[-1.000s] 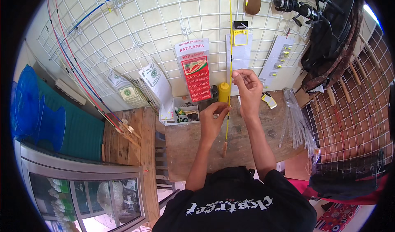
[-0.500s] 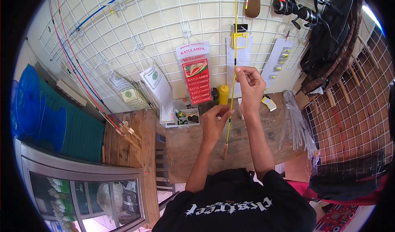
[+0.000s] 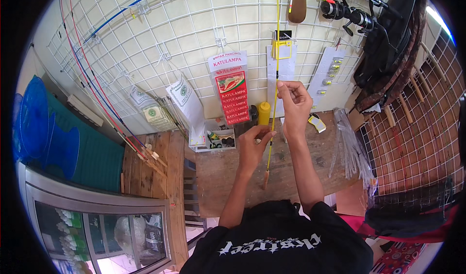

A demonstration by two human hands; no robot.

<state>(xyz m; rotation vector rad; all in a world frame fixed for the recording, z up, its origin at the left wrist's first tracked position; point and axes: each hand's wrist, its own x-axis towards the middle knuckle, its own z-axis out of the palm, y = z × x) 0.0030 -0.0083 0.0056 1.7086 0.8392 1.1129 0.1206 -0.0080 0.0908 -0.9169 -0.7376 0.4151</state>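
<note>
The left grip point(image 3: 252, 143) pinches the slim yellow fishing rod point(image 3: 274, 106), its upper length farther right than a second ago, the right grip point(image 3: 295, 99) closed beside it, hold unclear, its tan cylindrical handle point(image 3: 266, 179) nearer, over the scuffed wooden worktop point(image 3: 213, 177).

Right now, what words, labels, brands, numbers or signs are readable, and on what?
Wording and brands withheld; locations only:
Red-and-white packet strip: large print, readable.
Black shirt: white lettering, upside down in view.
Black-and-yellow card: short print, partly behind the yellow rod.
White packet with green emblem: too small to read.
Dark pack behind glass: too blurred.
</note>
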